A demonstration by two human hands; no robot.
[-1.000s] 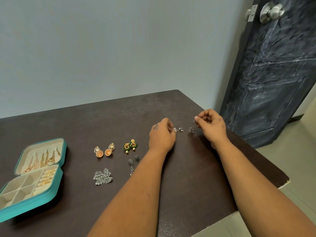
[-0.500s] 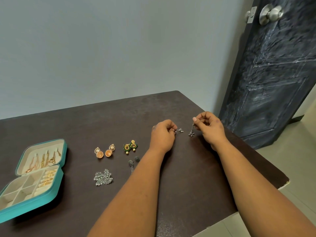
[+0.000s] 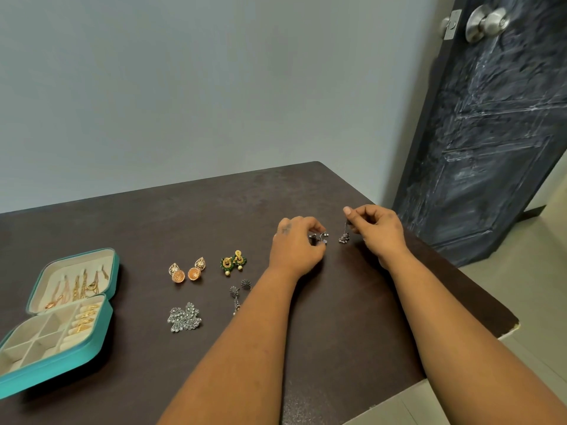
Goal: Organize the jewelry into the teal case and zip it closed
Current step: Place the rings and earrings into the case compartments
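The teal case (image 3: 101,320) lies open at the table's left edge, with gold chains in its lid and gold rings in its roll slots. My right hand (image 3: 379,230) pinches a small dark silver earring (image 3: 344,237) that dangles just above the table. My left hand (image 3: 296,245) curls its fingertips around the matching earring (image 3: 320,237) on the tabletop. Loose pairs lie to the left: peach jhumka earrings (image 3: 186,273), green-and-gold earrings (image 3: 233,261), dark drop earrings (image 3: 237,291) and silver fan-shaped earrings (image 3: 184,318).
The dark brown table (image 3: 352,332) ends in a chipped corner at the right, beyond which is tiled floor. A dark door (image 3: 491,133) with a metal knob (image 3: 486,23) stands at the far right. A pale blue wall runs behind the table.
My right hand has raised its earring slightly off the table. My left hand has closed its fingertips more tightly around the other earring. The view has tilted a little.
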